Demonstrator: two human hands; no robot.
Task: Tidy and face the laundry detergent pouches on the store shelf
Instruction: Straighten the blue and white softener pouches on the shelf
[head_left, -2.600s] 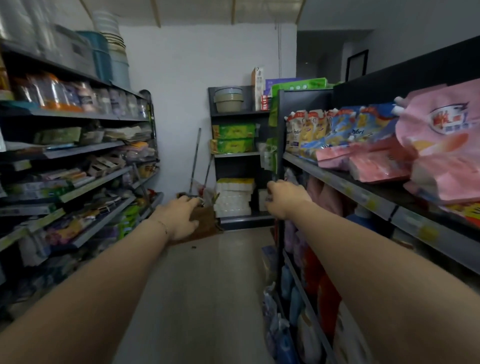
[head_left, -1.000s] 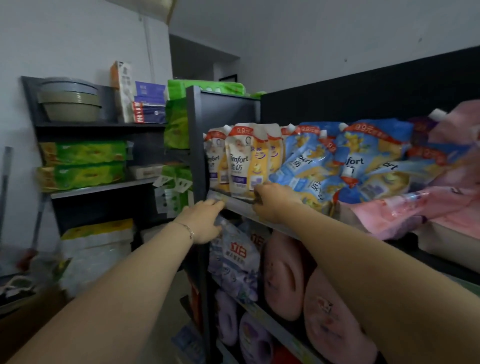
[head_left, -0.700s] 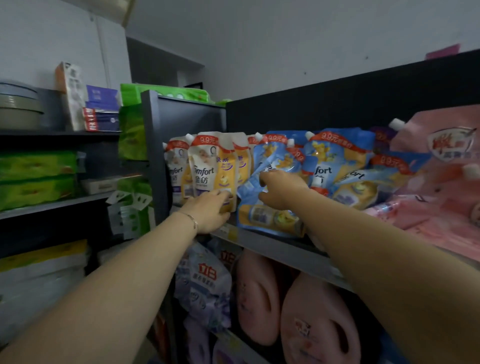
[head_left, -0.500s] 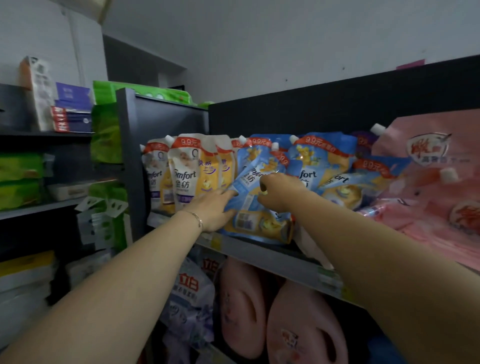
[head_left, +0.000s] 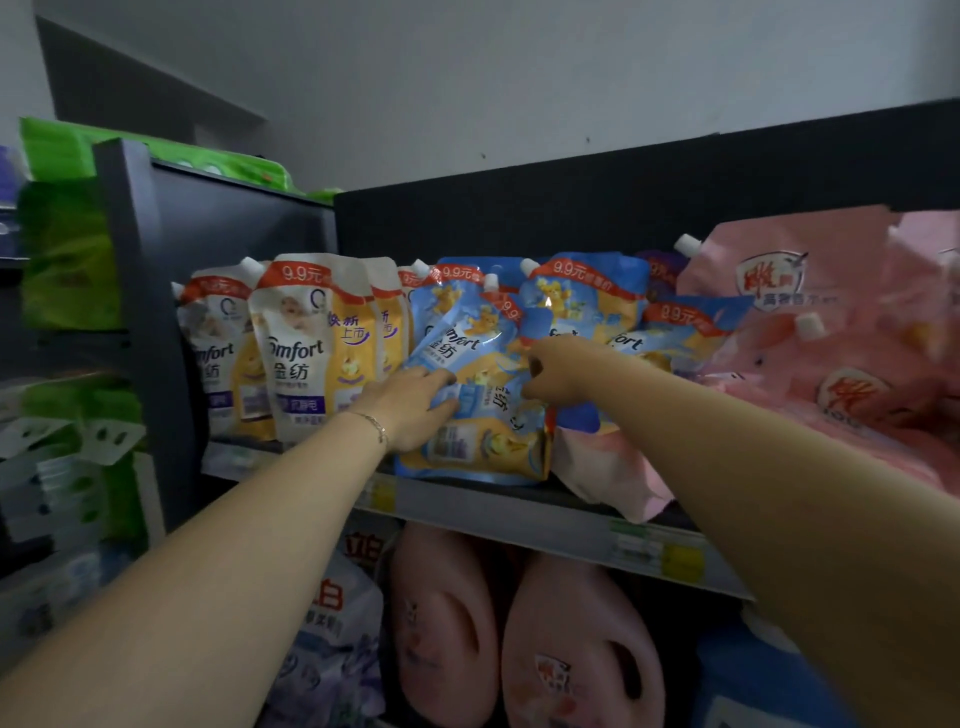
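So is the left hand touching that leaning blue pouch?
Touching. The head view shows the left hand pinching the tilted blue pouch at its left edge, with no gap between fingers and pouch.

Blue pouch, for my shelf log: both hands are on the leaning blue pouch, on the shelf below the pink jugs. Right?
No. In the head view the left hand and right hand are on the leaning blue pouch, but its shelf is above the pink jugs, not below them.
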